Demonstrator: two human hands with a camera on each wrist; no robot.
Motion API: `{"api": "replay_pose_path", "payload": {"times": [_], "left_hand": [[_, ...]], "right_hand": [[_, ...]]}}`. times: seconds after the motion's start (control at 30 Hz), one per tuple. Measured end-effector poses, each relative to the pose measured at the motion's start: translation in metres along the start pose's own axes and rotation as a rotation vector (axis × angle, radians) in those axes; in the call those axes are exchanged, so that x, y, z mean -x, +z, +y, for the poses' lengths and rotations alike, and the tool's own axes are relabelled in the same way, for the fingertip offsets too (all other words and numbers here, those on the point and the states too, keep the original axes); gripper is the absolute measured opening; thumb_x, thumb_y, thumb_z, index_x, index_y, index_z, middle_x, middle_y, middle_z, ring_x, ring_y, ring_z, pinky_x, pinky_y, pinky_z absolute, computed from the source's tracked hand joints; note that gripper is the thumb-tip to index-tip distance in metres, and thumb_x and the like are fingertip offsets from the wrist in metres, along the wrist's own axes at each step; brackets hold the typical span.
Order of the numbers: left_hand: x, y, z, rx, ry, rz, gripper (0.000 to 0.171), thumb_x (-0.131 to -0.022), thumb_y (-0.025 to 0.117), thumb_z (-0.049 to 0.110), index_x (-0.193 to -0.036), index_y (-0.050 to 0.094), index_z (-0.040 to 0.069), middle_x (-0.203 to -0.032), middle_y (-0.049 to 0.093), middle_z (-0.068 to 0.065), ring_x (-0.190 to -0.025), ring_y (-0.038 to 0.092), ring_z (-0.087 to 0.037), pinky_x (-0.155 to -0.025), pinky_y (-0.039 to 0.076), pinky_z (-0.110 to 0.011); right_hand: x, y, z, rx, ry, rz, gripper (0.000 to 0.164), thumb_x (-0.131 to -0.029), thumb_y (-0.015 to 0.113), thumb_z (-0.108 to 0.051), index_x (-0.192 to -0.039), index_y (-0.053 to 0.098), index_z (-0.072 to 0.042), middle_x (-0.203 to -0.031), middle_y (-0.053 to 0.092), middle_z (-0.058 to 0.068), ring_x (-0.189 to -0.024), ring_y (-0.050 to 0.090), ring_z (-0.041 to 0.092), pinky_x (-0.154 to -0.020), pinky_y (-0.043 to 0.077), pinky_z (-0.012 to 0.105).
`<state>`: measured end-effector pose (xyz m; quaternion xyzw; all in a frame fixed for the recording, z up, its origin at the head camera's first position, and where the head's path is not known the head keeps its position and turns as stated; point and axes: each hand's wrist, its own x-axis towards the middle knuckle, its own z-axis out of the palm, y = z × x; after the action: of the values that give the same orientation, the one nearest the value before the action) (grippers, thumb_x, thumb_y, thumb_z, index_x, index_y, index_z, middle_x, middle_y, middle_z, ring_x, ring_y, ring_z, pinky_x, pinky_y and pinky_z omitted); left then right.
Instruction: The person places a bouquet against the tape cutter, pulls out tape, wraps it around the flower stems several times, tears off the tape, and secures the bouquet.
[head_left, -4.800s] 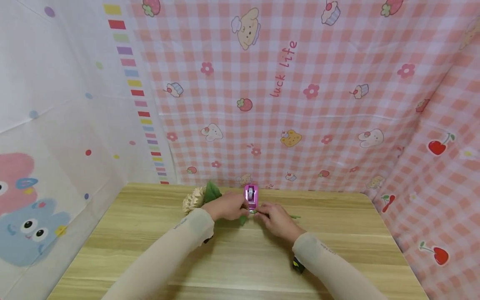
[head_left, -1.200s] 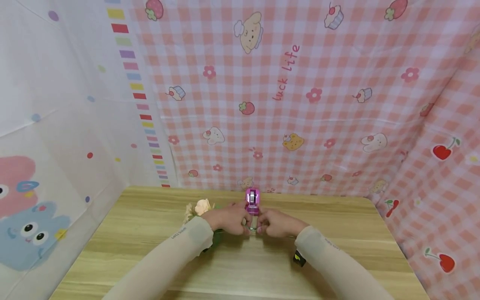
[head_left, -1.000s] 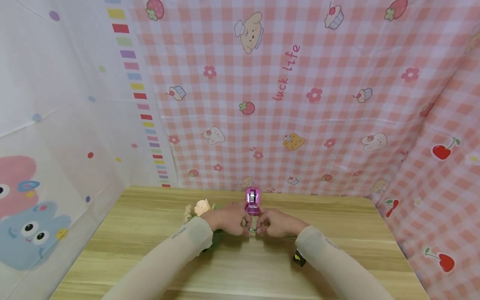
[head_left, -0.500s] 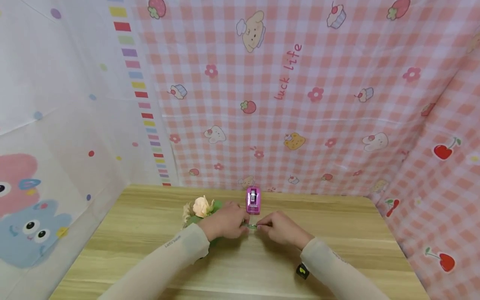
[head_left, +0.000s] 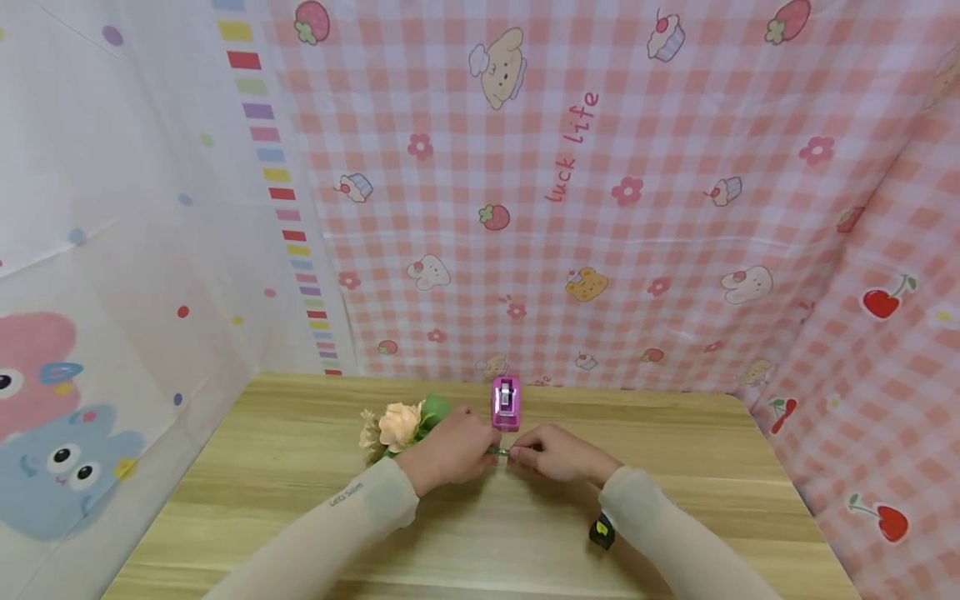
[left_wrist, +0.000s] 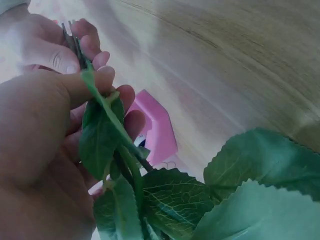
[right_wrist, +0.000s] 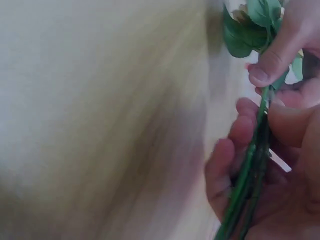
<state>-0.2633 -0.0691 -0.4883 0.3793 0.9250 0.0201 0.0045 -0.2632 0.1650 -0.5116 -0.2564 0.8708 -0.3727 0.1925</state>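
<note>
My left hand (head_left: 456,446) pinches the stems of a bunch of flowers, just below the leaves (left_wrist: 172,202). A peach rose (head_left: 400,426) and a smaller beige bloom (head_left: 369,435) stick out to the left of that hand. My right hand (head_left: 562,454) holds the same green stems (right_wrist: 245,172) further down, thumb against them and fingers curled beneath. A shiny patch, perhaps clear tape, shows on the stems between both thumbs in the right wrist view. Just behind the hands stands a pink tape dispenser (head_left: 506,407), which neither hand touches.
The wooden table (head_left: 675,500) ends at a pink checked cloth (head_left: 465,250) at the back. White printed cloth (head_left: 112,275) hangs on the left, and cherry-patterned cloth on the right. A small black object (head_left: 602,531) with a yellow mark sits under the right wrist.
A second ago both hands were at the dispenser's front with a strip of tape between them. They have since come clear of it, and the rose has turned and shifted slightly left.
</note>
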Motion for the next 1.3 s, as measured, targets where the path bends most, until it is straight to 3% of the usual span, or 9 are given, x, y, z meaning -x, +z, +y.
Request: {"api": "replay_pose_path", "payload": {"times": [0.2, 0.4, 0.6, 0.73, 0.87, 0.97, 1.07, 1.2, 1.3], "left_hand": [[0.001, -0.001, -0.003, 0.048, -0.011, -0.049, 0.016, -0.104, 0.079, 0.032, -0.091, 0.081, 0.022, -0.084, 0.077, 0.011, -0.079, 0.067, -0.007, -0.103, 0.053, -0.043], [0.001, -0.008, -0.007, 0.223, -0.031, -0.152, 0.020, -0.109, 0.072, 0.027, -0.095, 0.083, 0.019, -0.076, 0.071, 0.012, -0.071, 0.060, -0.007, -0.102, 0.053, -0.045], [-0.004, -0.009, -0.014, 0.362, -0.046, -0.243, 0.028, -0.114, 0.062, 0.032, -0.102, 0.085, 0.021, -0.075, 0.070, 0.013, -0.070, 0.058, -0.004, -0.118, 0.048, -0.049], [-0.006, -0.008, -0.017, 0.405, -0.054, -0.244, 0.023, -0.112, 0.066, 0.029, -0.109, 0.086, 0.018, -0.090, 0.078, 0.010, -0.078, 0.062, -0.003, -0.097, 0.058, -0.035], [-0.007, -0.005, -0.017, 0.421, -0.072, -0.216, 0.018, -0.109, 0.072, 0.029, -0.107, 0.085, 0.017, -0.094, 0.079, 0.008, -0.079, 0.063, -0.004, -0.078, 0.057, -0.026], [-0.008, -0.002, -0.016, 0.382, -0.076, -0.187, 0.014, -0.106, 0.076, 0.031, -0.104, 0.084, 0.019, -0.094, 0.078, 0.009, -0.081, 0.064, -0.005, -0.081, 0.059, -0.028], [-0.011, 0.000, -0.016, 0.331, -0.069, -0.150, 0.011, -0.104, 0.079, 0.030, -0.103, 0.085, 0.021, -0.094, 0.079, 0.012, -0.085, 0.066, -0.004, -0.101, 0.057, -0.036], [-0.014, 0.002, -0.017, 0.311, -0.058, -0.104, 0.008, -0.103, 0.080, 0.027, -0.101, 0.085, 0.021, -0.090, 0.080, 0.013, -0.084, 0.068, -0.003, -0.121, 0.045, -0.048], [-0.016, 0.000, -0.016, 0.289, -0.042, -0.069, 0.007, -0.102, 0.082, 0.026, -0.100, 0.085, 0.020, -0.090, 0.080, 0.012, -0.084, 0.069, -0.004, -0.118, 0.046, -0.048]], "right_hand": [[0.002, 0.011, 0.004, 0.041, -0.054, 0.091, 0.022, -0.111, 0.067, -0.021, -0.116, 0.085, -0.010, -0.108, 0.083, 0.006, -0.088, 0.067, 0.011, -0.081, 0.058, 0.028], [0.002, 0.021, 0.008, 0.082, -0.092, 0.154, 0.021, -0.110, 0.069, -0.018, -0.119, 0.085, -0.008, -0.105, 0.081, 0.004, -0.090, 0.068, 0.011, -0.083, 0.058, 0.028], [0.001, 0.027, 0.011, 0.121, -0.142, 0.230, 0.019, -0.109, 0.071, -0.014, -0.120, 0.085, -0.008, -0.108, 0.083, 0.001, -0.091, 0.068, 0.004, -0.086, 0.060, 0.026], [0.002, 0.029, 0.010, 0.131, -0.152, 0.269, 0.020, -0.107, 0.072, -0.012, -0.122, 0.085, -0.007, -0.107, 0.082, 0.001, -0.089, 0.065, 0.003, -0.082, 0.060, 0.025], [0.003, 0.029, 0.009, 0.173, -0.152, 0.282, 0.020, -0.106, 0.074, -0.012, -0.122, 0.085, -0.008, -0.107, 0.082, 0.001, -0.091, 0.068, 0.004, -0.085, 0.061, 0.027], [0.003, 0.025, 0.007, 0.173, -0.122, 0.235, 0.020, -0.108, 0.071, -0.015, -0.122, 0.085, -0.010, -0.109, 0.082, 0.002, -0.092, 0.068, 0.007, -0.084, 0.060, 0.028], [0.000, 0.016, 0.003, 0.110, -0.055, 0.127, 0.023, -0.113, 0.064, -0.022, -0.118, 0.085, -0.011, -0.101, 0.081, 0.004, -0.084, 0.064, 0.008, -0.075, 0.056, 0.027], [-0.008, 0.000, 0.002, -0.021, 0.038, -0.010, 0.034, -0.117, 0.056, -0.028, -0.110, 0.084, -0.009, -0.091, 0.078, 0.006, -0.075, 0.060, 0.009, -0.069, 0.051, 0.025], [-0.014, -0.011, 0.003, -0.097, 0.058, -0.086, 0.038, -0.118, 0.053, -0.027, -0.104, 0.082, -0.006, -0.092, 0.080, 0.006, -0.075, 0.063, 0.010, -0.070, 0.054, 0.025]]}}
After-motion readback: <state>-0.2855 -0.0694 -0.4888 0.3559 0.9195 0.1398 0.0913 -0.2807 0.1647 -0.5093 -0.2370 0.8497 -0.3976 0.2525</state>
